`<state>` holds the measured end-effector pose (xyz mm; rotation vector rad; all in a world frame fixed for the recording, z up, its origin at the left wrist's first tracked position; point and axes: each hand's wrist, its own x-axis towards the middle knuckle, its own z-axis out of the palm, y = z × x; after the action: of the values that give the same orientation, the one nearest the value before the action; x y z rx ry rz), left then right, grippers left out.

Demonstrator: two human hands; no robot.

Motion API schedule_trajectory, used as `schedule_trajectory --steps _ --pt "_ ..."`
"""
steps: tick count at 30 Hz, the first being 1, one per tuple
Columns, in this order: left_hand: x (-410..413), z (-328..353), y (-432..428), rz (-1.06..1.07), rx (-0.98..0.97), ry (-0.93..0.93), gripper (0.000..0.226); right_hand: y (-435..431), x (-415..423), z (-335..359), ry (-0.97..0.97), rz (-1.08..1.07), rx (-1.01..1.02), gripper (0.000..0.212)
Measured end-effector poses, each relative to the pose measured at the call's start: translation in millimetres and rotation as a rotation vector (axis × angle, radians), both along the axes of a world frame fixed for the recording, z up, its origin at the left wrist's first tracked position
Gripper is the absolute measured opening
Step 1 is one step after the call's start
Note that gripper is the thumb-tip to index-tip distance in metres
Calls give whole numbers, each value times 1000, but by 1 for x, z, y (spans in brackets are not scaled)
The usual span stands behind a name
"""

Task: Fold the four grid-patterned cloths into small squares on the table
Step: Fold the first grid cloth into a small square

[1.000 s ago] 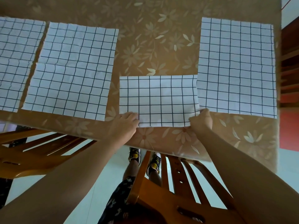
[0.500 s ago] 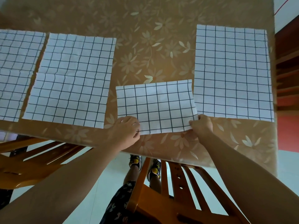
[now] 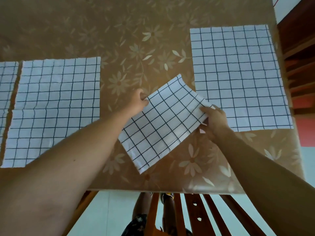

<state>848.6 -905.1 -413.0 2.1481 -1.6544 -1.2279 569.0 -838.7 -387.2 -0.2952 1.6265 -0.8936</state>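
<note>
A half-folded white cloth with a black grid is turned at an angle near the table's middle, partly lifted. My left hand pinches its upper left corner. My right hand grips its right corner, fingers curled over the edge. Three unfolded grid cloths lie flat: one at the right, one at the left, and a sliver of another at the far left edge.
The table wears a tan floral cover. Its near edge runs across the lower part of the view. Wooden chairs stand below that edge, and a person's legs and shoes show beneath. A wooden shelf stands at the right.
Both hands have lifted the folded cloth from its near corners and turned it from square-on to a diagonal. The camera has shifted, so the flat cloths appear lower and farther apart.
</note>
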Motion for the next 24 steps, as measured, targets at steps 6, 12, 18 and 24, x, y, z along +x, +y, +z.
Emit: schedule_trajectory --steps 6,12,18,24 --pt "-5 10 -3 -117 42 -67 11 9 8 -14 -192 -33 204 51" --pt "5 10 4 30 106 -31 9 20 25 -21 117 148 270 47" --pt "26 4 22 197 207 106 48 21 42 -18 179 268 200 22" --pt "36 0 32 263 227 140 60 26 50 -25 355 412 181 36"
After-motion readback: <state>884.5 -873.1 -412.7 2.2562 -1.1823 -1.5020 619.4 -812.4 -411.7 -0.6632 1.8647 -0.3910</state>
